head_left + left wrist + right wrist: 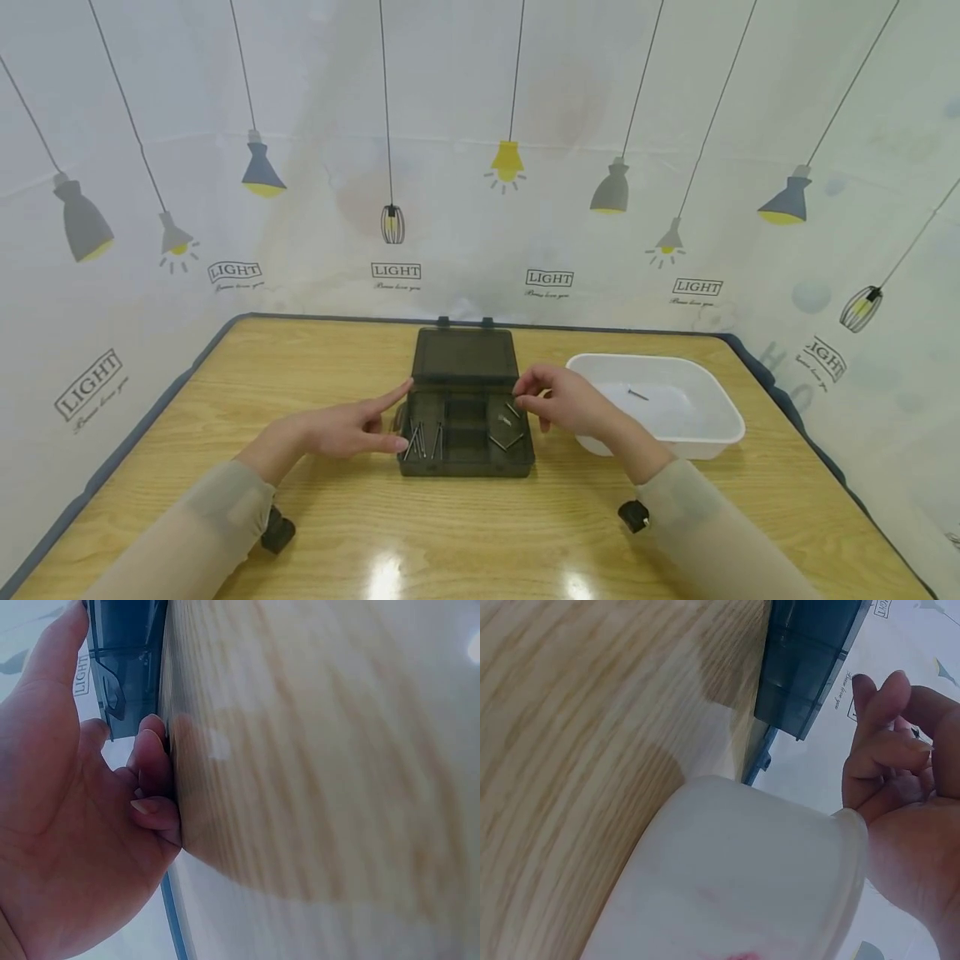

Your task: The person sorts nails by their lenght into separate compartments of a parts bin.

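Note:
A dark translucent box [467,460] stands on the table with its lid [465,354] raised at the back. Several slim metal screws [437,442] lie in its left compartment, and several more screws [506,442] in the right one. My left hand [341,429] is at the box's left side, index finger and thumb stretched along it, the other fingers bent. Over the right compartment hovers my right hand [558,404], fingers bent and thumb and index slightly apart. A screw [513,409] shows just below these fingertips; nothing is visible between them in the right wrist view.
To the right of the box stands a white plastic basin [720,417] with one screw [637,394] in it. My right forearm passes over its near left rim. Behind the wooden table [465,533] hangs a white sheet printed with lamps.

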### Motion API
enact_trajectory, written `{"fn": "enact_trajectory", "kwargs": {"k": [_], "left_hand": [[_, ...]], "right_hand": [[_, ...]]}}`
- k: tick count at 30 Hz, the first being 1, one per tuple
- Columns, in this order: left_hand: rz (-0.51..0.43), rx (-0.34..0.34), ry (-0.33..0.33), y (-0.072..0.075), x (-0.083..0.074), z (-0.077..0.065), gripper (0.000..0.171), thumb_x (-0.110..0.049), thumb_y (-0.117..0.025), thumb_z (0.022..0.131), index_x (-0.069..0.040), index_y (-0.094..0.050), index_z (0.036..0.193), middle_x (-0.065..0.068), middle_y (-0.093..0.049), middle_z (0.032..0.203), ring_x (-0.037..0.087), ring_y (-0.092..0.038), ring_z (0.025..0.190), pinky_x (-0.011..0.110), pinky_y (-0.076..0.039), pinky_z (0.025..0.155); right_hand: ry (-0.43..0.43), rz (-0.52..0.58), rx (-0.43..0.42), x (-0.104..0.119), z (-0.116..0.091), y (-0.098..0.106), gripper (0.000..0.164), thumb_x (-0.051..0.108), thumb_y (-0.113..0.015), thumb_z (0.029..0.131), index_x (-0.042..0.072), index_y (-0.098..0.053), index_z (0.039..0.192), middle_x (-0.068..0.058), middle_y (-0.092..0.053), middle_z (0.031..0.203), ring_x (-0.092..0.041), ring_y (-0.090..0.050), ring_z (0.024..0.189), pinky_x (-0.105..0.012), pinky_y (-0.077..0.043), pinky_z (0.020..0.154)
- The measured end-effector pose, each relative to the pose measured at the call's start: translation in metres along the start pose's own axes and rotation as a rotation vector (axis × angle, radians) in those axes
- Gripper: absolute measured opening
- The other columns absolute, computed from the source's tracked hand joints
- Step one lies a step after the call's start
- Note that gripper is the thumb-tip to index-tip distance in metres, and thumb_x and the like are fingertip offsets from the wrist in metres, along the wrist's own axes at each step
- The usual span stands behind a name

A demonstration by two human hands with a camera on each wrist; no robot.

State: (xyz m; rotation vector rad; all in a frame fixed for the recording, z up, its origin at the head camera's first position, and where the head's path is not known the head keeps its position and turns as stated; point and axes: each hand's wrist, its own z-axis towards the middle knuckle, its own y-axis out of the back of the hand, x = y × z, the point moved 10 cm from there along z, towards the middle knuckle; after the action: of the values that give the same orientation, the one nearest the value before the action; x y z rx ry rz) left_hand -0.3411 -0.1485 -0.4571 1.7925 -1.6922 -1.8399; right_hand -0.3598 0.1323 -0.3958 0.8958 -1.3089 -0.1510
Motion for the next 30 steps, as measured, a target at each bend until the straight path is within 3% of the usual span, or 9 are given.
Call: {"fn": "enact_trajectory", "kwargs": {"k": [7,11,15,20,30], "left_hand": [[-0.017,0.003,-0.001,0.001,-0.003,-0.001,0.105,-0.057,-0.068,0.106,-0.028,0.002,0.179,-0.002,-0.048,0.082,0.015,-0.043,0.075,0.031,-0.041,0.073],[-0.018,0.001,-0.001,0.002,-0.004,-0.002,0.104,-0.056,-0.068,0.107,-0.028,0.002,0.179,-0.002,-0.048,0.082,0.016,-0.044,0.075,0.032,-0.041,0.073],[-0.003,0.000,0.007,0.002,-0.003,-0.001,0.105,-0.058,-0.068,0.106,-0.028,0.002,0.179,-0.002,-0.049,0.083,0.015,-0.044,0.075,0.031,-0.042,0.074],[0.005,-0.005,0.016,0.001,0.001,0.001,0.105,-0.058,-0.068,0.106,-0.030,0.001,0.179,-0.002,-0.049,0.084,0.016,-0.044,0.077,0.032,-0.042,0.075],[0.004,-0.001,0.010,0.000,0.002,0.002,0.105,-0.059,-0.067,0.106,-0.028,0.002,0.179,-0.003,-0.049,0.082,0.014,-0.044,0.075,0.031,-0.042,0.074]], "right_hand": [[0.001,-0.007,-0.009,-0.001,-0.001,0.003,0.011,0.017,-0.069,0.109,0.008,-0.070,0.115,-0.017,-0.071,0.108,-0.018,-0.065,0.064,-0.051,-0.061,0.072],[0.005,-0.006,-0.036,0.000,-0.005,0.014,0.012,0.017,-0.069,0.109,0.007,-0.071,0.116,-0.019,-0.072,0.108,-0.019,-0.064,0.066,-0.052,-0.061,0.072],[-0.018,-0.008,-0.064,-0.005,-0.011,0.028,0.015,0.018,-0.069,0.109,0.006,-0.071,0.117,-0.014,-0.071,0.105,-0.020,-0.064,0.069,-0.044,-0.060,0.071],[-0.058,0.010,-0.095,-0.021,-0.022,0.050,0.017,0.022,-0.069,0.110,0.007,-0.070,0.118,-0.016,-0.072,0.110,-0.021,-0.064,0.072,-0.034,-0.056,0.069],[-0.168,0.011,-0.161,-0.072,-0.043,0.099,0.033,0.029,-0.066,0.112,0.002,-0.067,0.131,-0.019,-0.074,0.126,-0.020,-0.064,0.080,-0.035,-0.054,0.072]]}}
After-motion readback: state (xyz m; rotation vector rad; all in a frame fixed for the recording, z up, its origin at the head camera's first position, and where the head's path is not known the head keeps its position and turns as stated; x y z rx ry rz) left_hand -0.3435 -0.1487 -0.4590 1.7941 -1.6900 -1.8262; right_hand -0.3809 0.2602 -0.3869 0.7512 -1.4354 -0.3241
